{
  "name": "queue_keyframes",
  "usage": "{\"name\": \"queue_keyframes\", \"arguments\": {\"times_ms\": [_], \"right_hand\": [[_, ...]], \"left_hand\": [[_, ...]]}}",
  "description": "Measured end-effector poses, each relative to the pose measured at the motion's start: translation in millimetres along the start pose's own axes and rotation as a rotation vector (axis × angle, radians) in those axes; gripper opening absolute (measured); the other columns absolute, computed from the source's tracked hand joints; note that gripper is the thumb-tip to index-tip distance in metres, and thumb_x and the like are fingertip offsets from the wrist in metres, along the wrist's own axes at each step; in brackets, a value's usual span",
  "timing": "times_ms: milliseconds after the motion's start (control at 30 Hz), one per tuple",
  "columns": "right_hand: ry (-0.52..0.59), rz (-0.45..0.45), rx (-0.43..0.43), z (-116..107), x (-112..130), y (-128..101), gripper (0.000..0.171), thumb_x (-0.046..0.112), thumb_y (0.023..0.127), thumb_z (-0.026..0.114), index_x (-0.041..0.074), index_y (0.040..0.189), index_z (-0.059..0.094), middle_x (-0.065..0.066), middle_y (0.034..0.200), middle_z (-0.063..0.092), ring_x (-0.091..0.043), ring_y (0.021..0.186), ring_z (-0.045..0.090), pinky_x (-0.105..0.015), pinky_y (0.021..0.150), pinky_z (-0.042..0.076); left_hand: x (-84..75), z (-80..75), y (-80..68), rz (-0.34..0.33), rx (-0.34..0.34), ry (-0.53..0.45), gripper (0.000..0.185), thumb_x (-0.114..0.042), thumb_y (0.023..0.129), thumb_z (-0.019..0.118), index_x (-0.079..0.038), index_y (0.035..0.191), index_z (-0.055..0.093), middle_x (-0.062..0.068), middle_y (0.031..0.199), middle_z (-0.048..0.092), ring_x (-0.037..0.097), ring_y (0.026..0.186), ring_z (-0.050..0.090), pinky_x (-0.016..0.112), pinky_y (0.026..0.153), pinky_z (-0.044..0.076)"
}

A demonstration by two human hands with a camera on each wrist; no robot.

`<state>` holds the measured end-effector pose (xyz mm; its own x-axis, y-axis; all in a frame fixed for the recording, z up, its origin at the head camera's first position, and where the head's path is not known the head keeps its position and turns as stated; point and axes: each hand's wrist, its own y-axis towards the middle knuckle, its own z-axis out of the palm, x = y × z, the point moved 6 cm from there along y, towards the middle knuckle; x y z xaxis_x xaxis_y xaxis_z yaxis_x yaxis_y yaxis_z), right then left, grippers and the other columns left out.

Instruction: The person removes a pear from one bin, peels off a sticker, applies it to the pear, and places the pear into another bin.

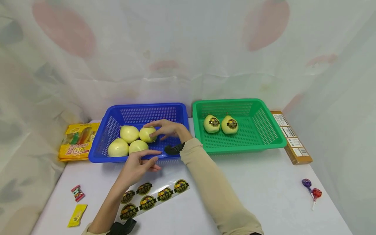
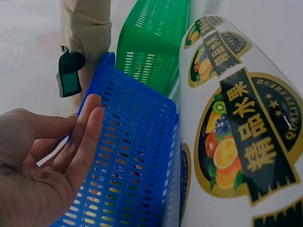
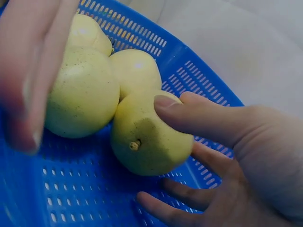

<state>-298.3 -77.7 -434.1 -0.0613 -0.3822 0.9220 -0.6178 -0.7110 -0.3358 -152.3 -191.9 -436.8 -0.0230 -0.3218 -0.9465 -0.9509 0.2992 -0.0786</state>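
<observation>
In the blue basket (image 1: 97, 143) lie several pale yellow-green pears (image 1: 118, 148). My right hand (image 1: 167, 128) reaches into this basket and holds the rightmost pear (image 3: 137, 120) between thumb and index finger. That pear's stem faces the right wrist camera, and the other fingers spread below it. By the basket's front rim is my left hand (image 1: 138, 168), fingers extended and nothing in its grasp; whether it touches the rim I cannot tell. A sheet of round fruit stickers (image 1: 158, 195) lies in front of the basket, partly behind the left forearm.
A green basket (image 1: 264, 147) at the right holds two pears (image 1: 229, 125) with stickers. A brown box (image 1: 293, 140) stands beside it, with lollipops (image 1: 315, 193) nearer the front. A yellow snack bag (image 1: 77, 142) lies at left, with red (image 1: 77, 193) and yellow (image 1: 77, 215) wrapped sweets.
</observation>
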Motion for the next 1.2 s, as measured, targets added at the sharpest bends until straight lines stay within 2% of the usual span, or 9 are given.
{"name": "queue_keyframes", "arguments": {"times_ms": [200,400,600,733,833,933,1067,1200], "right_hand": [[-0.026,-0.007,-0.023,3,-1,2,0.060,0.007,0.103,0.073,0.017,0.158,0.054,-0.009,0.174,0.038,-0.034,0.154,0.047,-0.064,0.125,0.048],[-0.061,-0.030,-0.074,2,-2,3,0.055,0.003,0.101,0.075,0.012,0.153,0.059,-0.012,0.170,0.043,-0.038,0.149,0.050,-0.065,0.122,0.051],[-0.073,-0.026,-0.093,-1,-6,4,0.057,0.004,0.099,0.078,0.016,0.151,0.061,-0.011,0.166,0.047,-0.033,0.141,0.055,-0.062,0.119,0.054],[-0.116,-0.046,-0.087,-3,-8,7,0.053,0.008,0.097,0.082,0.015,0.145,0.062,-0.007,0.164,0.049,-0.024,0.126,0.058,-0.060,0.108,0.061],[-0.157,-0.052,-0.079,-3,-9,9,0.055,0.012,0.096,0.083,0.015,0.147,0.062,-0.007,0.160,0.052,-0.021,0.118,0.058,-0.055,0.098,0.064],[-0.181,-0.040,-0.077,-3,-12,10,0.059,0.016,0.095,0.085,0.017,0.150,0.063,-0.009,0.153,0.056,-0.021,0.115,0.060,-0.051,0.093,0.066],[-0.164,-0.037,-0.082,-7,-8,4,0.060,0.018,0.094,0.086,0.018,0.150,0.064,-0.009,0.150,0.057,-0.022,0.114,0.062,-0.057,0.097,0.066],[-0.156,-0.133,-0.097,-23,14,-15,0.057,0.018,0.093,0.087,0.021,0.146,0.065,-0.007,0.151,0.055,-0.022,0.117,0.062,-0.056,0.094,0.068]], "left_hand": [[0.6,-0.3,0.0,0.007,0.007,0.002,0.033,-0.005,0.109,0.063,0.005,0.140,0.067,0.023,0.098,0.082,0.039,0.088,0.083,0.035,0.081,0.072],[1.5,-1.0,-0.1,0.011,0.009,-0.012,0.032,-0.005,0.108,0.064,0.003,0.139,0.069,0.024,0.098,0.082,0.037,0.087,0.083,0.040,0.082,0.072],[1.2,-1.7,0.5,0.015,0.008,0.004,0.033,-0.005,0.108,0.064,0.003,0.139,0.069,0.022,0.096,0.083,0.038,0.086,0.083,0.031,0.081,0.072],[1.8,-2.2,1.3,0.016,0.010,0.007,0.034,-0.006,0.108,0.064,0.004,0.140,0.068,0.022,0.095,0.083,0.038,0.086,0.083,0.027,0.081,0.071],[2.0,-2.6,1.2,0.015,0.010,0.006,0.035,-0.007,0.108,0.064,0.005,0.140,0.067,0.021,0.094,0.083,0.038,0.086,0.083,0.026,0.081,0.070],[2.2,-2.5,1.2,0.013,0.009,0.003,0.035,-0.007,0.108,0.064,0.005,0.140,0.067,0.021,0.093,0.083,0.038,0.086,0.083,0.026,0.081,0.071],[2.8,-1.9,1.4,0.011,0.004,-0.002,0.034,-0.007,0.108,0.065,0.003,0.140,0.068,0.021,0.096,0.083,0.039,0.087,0.083,0.027,0.081,0.071],[2.5,-1.1,1.2,0.012,0.000,0.003,0.033,-0.007,0.108,0.064,0.002,0.139,0.069,0.023,0.098,0.083,0.039,0.087,0.083,0.028,0.081,0.071]]}}
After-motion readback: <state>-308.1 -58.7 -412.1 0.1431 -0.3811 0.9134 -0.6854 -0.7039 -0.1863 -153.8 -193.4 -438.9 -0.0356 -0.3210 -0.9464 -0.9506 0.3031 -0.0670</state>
